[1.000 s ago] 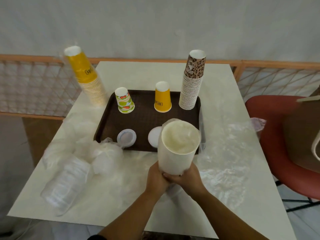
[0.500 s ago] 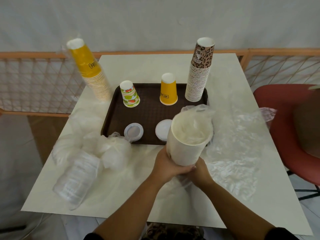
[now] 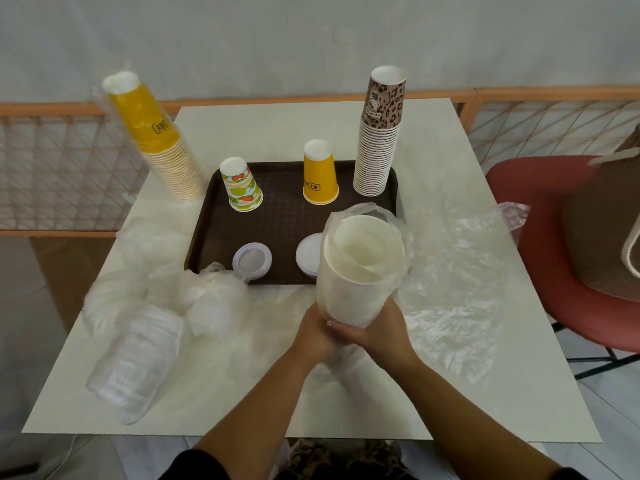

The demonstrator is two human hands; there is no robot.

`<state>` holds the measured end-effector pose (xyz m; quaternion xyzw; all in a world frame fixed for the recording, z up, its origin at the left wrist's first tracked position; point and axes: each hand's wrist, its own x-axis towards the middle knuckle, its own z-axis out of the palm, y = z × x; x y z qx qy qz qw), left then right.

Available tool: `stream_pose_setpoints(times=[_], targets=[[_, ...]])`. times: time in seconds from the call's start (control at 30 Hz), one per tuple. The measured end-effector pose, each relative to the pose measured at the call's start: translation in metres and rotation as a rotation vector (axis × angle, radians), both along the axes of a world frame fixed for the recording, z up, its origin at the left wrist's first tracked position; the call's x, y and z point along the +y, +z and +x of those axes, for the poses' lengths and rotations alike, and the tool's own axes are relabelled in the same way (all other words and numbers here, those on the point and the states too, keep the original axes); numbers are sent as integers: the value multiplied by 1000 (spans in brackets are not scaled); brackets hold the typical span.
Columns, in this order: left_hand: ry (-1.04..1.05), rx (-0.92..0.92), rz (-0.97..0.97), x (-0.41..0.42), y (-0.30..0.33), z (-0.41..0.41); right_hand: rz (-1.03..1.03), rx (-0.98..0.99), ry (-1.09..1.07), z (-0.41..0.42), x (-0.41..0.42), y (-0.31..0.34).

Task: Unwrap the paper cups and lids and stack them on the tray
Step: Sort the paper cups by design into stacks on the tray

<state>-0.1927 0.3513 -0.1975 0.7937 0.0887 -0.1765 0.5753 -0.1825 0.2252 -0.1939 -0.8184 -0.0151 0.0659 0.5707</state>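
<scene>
A stack of plain white paper cups (image 3: pixel 360 268), mouths up and partly sheathed in clear plastic wrap, stands in front of the brown tray (image 3: pixel 277 216). My left hand (image 3: pixel 313 332) and my right hand (image 3: pixel 379 332) both grip its base. On the tray are a fruit-print cup (image 3: pixel 242 185), a yellow cup (image 3: pixel 319 173), a tall leopard-print cup stack (image 3: pixel 379 133) and two white lids (image 3: pixel 251 259) (image 3: pixel 306 252). A wrapped yellow cup stack (image 3: pixel 156 136) leans left of the tray.
Wrapped sleeves of clear lids (image 3: pixel 135 355) and crumpled plastic (image 3: pixel 207 299) lie at the table's left. Loose plastic wrap (image 3: pixel 457 289) covers the right side. A red chair (image 3: pixel 554 258) with a brown bag (image 3: pixel 602 220) stands to the right. A wooden railing runs behind.
The plastic wrap has slid down from the top of the white cup stack, baring the rim. Both hands stay at the stack's base.
</scene>
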Motion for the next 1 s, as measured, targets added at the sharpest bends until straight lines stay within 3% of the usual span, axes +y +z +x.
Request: stream_pose_setpoints(times=[0.13,0.3,0.47,0.67,0.83,0.87,1.0], targets=[[-156,-26,-34,21,7,4,-143,-103,-18,2,0,-18],[62,-183,-23,9,21,1,-383,-45,144,4,-9,-46],[154,-141,64,-11,17,2,-153,25,190,3,-21,-19],[144,-33,4,-16,-9,2,70,45,275,-13,-37,6],[107,-150,47,-17,-13,2,30,-4,29,-8,-9,-1],[89,-189,154,-16,-14,-1,-1,-7,-18,-6,-5,-5],[-84,-43,164,-6,-18,-3,-74,43,-47,-6,-4,-18]])
